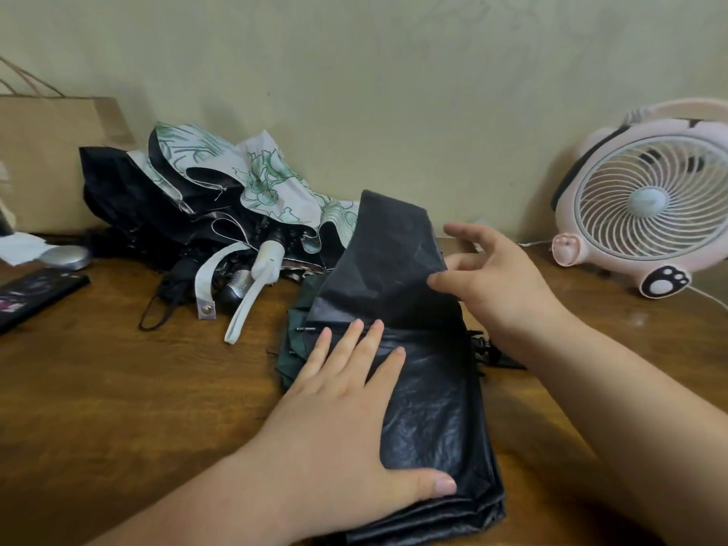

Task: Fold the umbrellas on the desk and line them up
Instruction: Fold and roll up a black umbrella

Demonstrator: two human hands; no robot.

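Observation:
A dark umbrella (pixel 433 407) with a black shiny lining and green outer fabric lies collapsed on the wooden desk (pixel 118 388) in front of me. My left hand (pixel 346 419) presses flat on its canopy, fingers spread. My right hand (pixel 500 285) pinches one raised panel of the canopy by its right edge, so that the panel stands up toward the wall. Behind, at the left, a white umbrella with green flower print (pixel 268 179) lies crumpled and unfolded, its white handle (pixel 268 262) and strap pointing toward me. A black umbrella (pixel 118 191) lies partly under it.
A pink desk fan (pixel 646 199) stands at the right by the wall, its cord trailing on the desk. A brown paper bag (pixel 43 159) leans at the far left. A dark phone-like object (pixel 35 297) and a silver rounded object (pixel 65 257) lie near the left edge.

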